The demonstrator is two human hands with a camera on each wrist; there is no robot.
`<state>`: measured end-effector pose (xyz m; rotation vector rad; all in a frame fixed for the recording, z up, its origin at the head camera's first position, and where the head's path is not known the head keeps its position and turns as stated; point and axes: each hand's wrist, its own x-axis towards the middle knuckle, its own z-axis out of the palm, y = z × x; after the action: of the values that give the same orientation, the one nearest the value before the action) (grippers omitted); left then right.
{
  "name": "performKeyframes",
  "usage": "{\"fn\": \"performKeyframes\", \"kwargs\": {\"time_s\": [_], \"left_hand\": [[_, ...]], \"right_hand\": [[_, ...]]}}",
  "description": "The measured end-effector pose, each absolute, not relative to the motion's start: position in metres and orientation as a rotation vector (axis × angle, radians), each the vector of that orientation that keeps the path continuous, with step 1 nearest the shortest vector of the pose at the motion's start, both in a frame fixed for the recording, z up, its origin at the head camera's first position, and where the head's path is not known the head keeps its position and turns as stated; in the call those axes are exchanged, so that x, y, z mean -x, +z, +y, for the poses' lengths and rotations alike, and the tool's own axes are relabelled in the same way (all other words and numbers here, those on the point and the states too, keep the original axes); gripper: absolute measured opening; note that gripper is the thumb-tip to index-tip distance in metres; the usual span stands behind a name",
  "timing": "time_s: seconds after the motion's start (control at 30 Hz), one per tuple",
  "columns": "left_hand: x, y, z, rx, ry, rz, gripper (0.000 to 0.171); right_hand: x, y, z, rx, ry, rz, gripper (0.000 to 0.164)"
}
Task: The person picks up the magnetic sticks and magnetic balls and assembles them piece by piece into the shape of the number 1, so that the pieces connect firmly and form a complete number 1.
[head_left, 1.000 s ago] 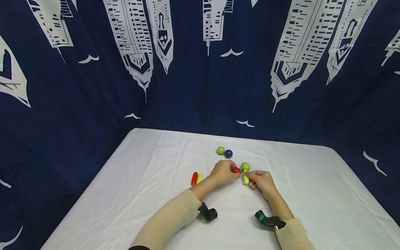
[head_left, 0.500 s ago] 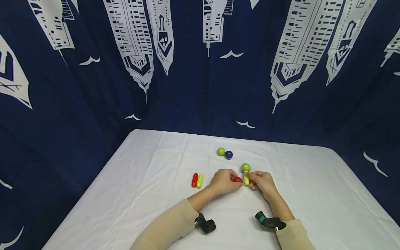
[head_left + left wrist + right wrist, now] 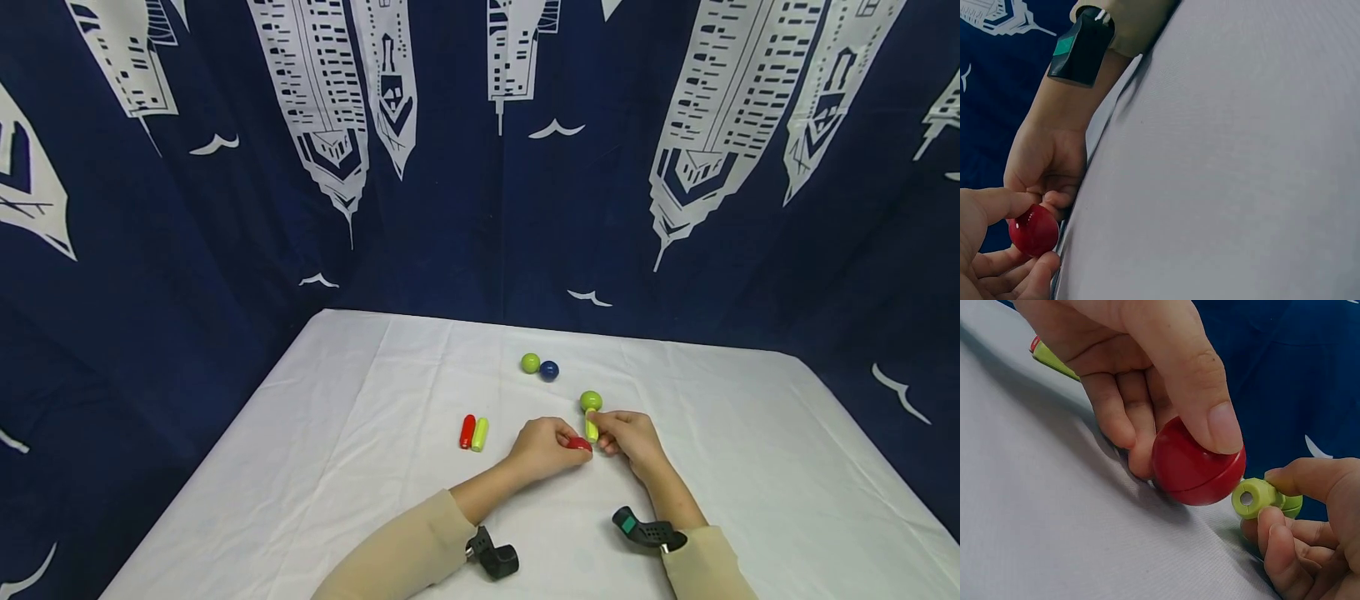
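My left hand (image 3: 542,452) pinches a glossy red ball (image 3: 1194,469) between thumb and fingers. With thumb and fingers my right hand (image 3: 632,439) pinches a short yellow-green rod (image 3: 592,429). A light green ball (image 3: 591,401) sits at the rod's far end. In the right wrist view, the rod's near end shows a round silvery metal disc facing the red ball, which is right beside it. The left wrist view shows the red ball (image 3: 1034,230) in the left fingers, with the right hand behind it; the rod is hidden there.
Left of the hands, a red rod (image 3: 467,432) and another yellow-green rod (image 3: 480,435) lie side by side on the white-covered table (image 3: 375,467). Farther back rest a green ball (image 3: 530,362) and a dark blue ball (image 3: 549,371). A navy patterned curtain (image 3: 450,250) hangs behind.
My left hand has carried the red ball toward me, from beside the light green ball to the rod's near end. My right hand and the rod have stayed nearly still.
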<state>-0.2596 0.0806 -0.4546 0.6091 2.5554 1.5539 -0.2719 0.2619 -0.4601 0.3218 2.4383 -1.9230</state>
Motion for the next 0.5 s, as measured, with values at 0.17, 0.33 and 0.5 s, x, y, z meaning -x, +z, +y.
{"fn": "performKeyframes", "kwargs": {"time_s": [0.17,0.33,0.5], "left_hand": [[0.257,-0.457,0.086,-0.573,1.617,2.509,0.023],[0.251,-0.454,0.094,-0.421,1.723,2.388,0.022],[0.246,-0.452,0.101,-0.315,1.737,2.407,0.022]], "right_hand": [[0.272,-0.460,0.263,-0.324,-1.954,2.420,0.029],[0.272,-0.460,0.264,-0.300,-2.013,2.374,0.028],[0.272,-0.459,0.266,-0.298,-2.057,2.317,0.025]]}}
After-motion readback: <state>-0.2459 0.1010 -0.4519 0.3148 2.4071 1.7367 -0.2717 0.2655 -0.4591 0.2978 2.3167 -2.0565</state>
